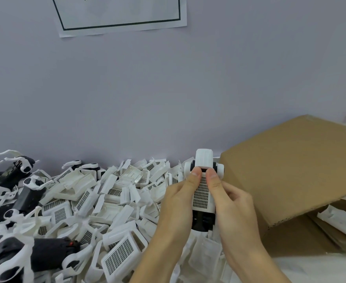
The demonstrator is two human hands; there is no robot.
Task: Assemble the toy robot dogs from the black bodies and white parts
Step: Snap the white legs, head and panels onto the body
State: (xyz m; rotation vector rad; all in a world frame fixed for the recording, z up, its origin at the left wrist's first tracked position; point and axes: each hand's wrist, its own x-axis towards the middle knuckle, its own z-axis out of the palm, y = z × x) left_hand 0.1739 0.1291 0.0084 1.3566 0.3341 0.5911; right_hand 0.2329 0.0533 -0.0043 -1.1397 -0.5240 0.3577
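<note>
Squarely between both hands (203, 199), the toy robot dog (203, 193), thumbs on top.

A plain pale lavender-grey wall (168, 88) fills the upper part of the view. A white paper sheet (123, 15) with a dark green border line is stuck to the wall at the top, cut off by the frame edge. At lower right stands an open brown cardboard box (294, 166), its flap (286, 240) folded outward and down. A strip of white surface (319, 270) shows at the bottom right corner, below the box
</note>
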